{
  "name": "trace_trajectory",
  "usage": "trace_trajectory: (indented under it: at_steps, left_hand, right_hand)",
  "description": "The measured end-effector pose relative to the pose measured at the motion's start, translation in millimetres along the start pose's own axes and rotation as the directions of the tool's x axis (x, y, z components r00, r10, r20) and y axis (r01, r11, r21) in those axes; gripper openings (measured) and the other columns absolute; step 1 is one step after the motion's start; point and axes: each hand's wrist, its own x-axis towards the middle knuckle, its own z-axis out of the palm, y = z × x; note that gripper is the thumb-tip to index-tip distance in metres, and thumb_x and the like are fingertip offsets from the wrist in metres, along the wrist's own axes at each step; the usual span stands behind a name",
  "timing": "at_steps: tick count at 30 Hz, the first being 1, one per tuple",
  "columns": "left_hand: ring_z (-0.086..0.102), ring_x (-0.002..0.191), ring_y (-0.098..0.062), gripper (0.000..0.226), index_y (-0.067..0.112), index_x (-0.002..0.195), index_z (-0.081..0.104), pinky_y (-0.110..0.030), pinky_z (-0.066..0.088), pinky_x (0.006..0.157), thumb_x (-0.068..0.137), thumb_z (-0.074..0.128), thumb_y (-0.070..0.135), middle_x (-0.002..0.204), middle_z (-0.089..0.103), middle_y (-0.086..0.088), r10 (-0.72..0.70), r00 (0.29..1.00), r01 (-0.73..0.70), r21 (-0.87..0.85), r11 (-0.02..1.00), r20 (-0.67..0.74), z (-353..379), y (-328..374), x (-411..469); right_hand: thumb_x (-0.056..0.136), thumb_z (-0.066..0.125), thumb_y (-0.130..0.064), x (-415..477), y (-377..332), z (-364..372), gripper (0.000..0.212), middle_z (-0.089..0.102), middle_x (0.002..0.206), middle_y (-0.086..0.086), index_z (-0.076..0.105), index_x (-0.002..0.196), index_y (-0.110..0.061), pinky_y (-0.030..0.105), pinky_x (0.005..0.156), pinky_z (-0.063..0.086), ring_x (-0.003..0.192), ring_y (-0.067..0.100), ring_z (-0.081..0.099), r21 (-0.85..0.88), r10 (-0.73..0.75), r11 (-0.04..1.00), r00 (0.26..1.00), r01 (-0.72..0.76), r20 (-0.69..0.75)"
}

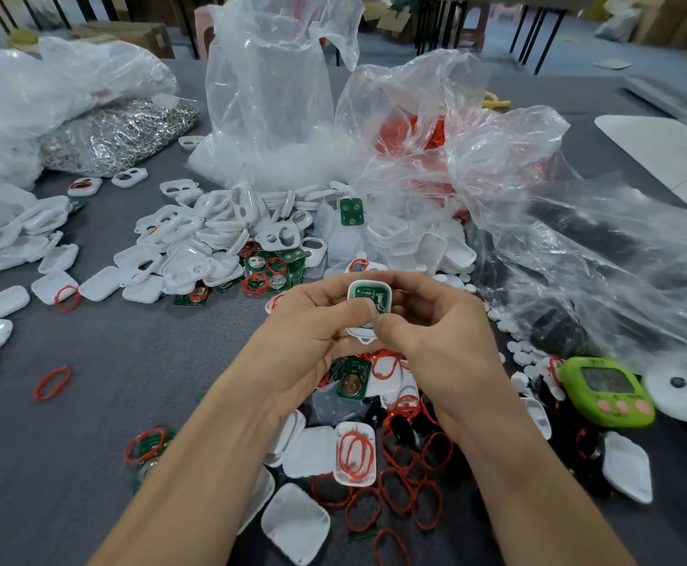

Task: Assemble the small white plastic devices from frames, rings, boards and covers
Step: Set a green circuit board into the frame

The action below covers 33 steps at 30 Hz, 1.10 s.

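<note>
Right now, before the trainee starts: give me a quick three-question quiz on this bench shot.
1. True or false: the left hand and right hand together hold a white frame with a green board seated in it.
2. What lies in the white cover between the forearms? A. red rings B. a coin cell C. metal clips
3. Fill in: the green timer stands on the person's ____ side.

Key: 1 true; 2 A; 3 right.
</note>
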Motion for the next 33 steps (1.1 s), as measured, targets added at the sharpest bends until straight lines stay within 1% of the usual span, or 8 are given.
trace_trajectory:
  at_steps: [6,9,14,17,21,25,29,33]
  left_hand:
    - [0.076,0.094,-0.023,0.031,0.011,0.106,0.081,-0.029,0.062,0.069,0.084,0.062,-0.001,0.109,0.076,-0.020,-0.022,1.000,0.023,-0.037,0.999,0.019,-0.9,1.7,0.1]
    - [0.076,0.092,-0.022,0.032,0.011,0.104,0.081,-0.030,0.062,0.068,0.087,0.059,-0.004,0.107,0.076,-0.019,-0.018,1.000,0.019,-0.038,0.999,0.019,-0.3,1.6,0.4]
    - [0.074,0.094,-0.023,0.032,0.011,0.103,0.080,-0.036,0.064,0.076,0.093,0.056,-0.009,0.107,0.076,-0.014,0.000,1.000,0.000,0.013,1.000,0.002,2.0,-2.1,1.5]
    - [0.075,0.097,-0.022,0.034,0.011,0.107,0.079,-0.033,0.063,0.075,0.096,0.054,-0.010,0.107,0.077,-0.012,0.001,0.999,-0.003,0.053,0.999,0.035,2.1,-2.6,0.2]
    - [0.075,0.091,-0.023,0.032,0.010,0.112,0.077,-0.032,0.062,0.076,0.095,0.056,-0.009,0.103,0.077,-0.013,-0.003,0.999,-0.001,0.123,0.992,0.036,-0.1,-3.6,-1.4]
    - [0.074,0.090,-0.023,0.031,0.005,0.117,0.074,-0.033,0.062,0.077,0.095,0.058,-0.009,0.102,0.076,-0.015,-0.007,1.000,0.003,0.158,0.987,0.024,0.4,-5.3,-1.9]
    - [0.075,0.092,-0.022,0.035,0.010,0.104,0.080,-0.035,0.063,0.076,0.094,0.054,-0.011,0.102,0.077,-0.013,-0.019,1.000,0.019,0.068,0.997,0.011,4.5,-1.7,-2.5]
    - [0.076,0.081,-0.023,0.036,0.006,0.096,0.081,-0.033,0.062,0.065,0.091,0.051,-0.012,0.097,0.077,-0.018,-0.028,0.996,0.028,0.007,1.000,-0.088,11.6,-0.7,-1.3]
  right_hand:
    - [0.083,0.071,0.009,1.3,1.0,1.0,0.045,0.078,0.093,0.003,0.080,0.102,-0.031,0.047,0.086,0.063,0.094,0.025,0.075,0.019,0.023,1.000,1.000,-0.023,-0.010]
    - [0.083,0.070,0.007,1.1,0.1,1.3,0.043,0.078,0.094,0.004,0.080,0.102,-0.030,0.049,0.085,0.063,0.095,0.026,0.075,0.022,0.026,0.999,1.000,-0.026,-0.002]
    - [0.090,0.071,-0.008,3.9,-0.7,-0.6,0.020,0.080,0.092,0.002,0.080,0.098,-0.024,0.052,0.083,0.063,0.088,0.024,0.078,0.077,0.045,0.996,0.997,-0.041,-0.059]
    - [0.081,0.069,-0.023,4.0,-0.8,0.7,0.019,0.080,0.089,-0.002,0.081,0.094,-0.033,0.050,0.083,0.063,0.085,0.021,0.078,0.000,0.021,1.000,0.997,-0.021,-0.069]
    - [0.074,0.069,-0.022,3.9,2.0,1.9,0.021,0.080,0.083,-0.001,0.082,0.086,-0.034,0.051,0.082,0.063,0.081,0.024,0.078,-0.002,0.015,1.000,0.994,-0.016,-0.105]
    - [0.069,0.073,-0.023,3.6,4.9,3.6,0.021,0.080,0.079,-0.001,0.083,0.086,-0.032,0.048,0.080,0.063,0.078,0.023,0.078,0.010,0.018,1.000,0.986,-0.016,-0.167]
    - [0.073,0.073,-0.027,3.5,3.4,3.7,0.017,0.080,0.081,-0.001,0.082,0.086,-0.035,0.049,0.080,0.063,0.080,0.023,0.078,0.011,0.018,1.000,0.992,-0.017,-0.125]
    - [0.076,0.072,-0.023,5.1,3.4,3.1,0.018,0.080,0.085,0.001,0.083,0.088,-0.030,0.050,0.083,0.063,0.082,0.024,0.078,0.033,0.025,0.999,0.995,-0.022,-0.098]
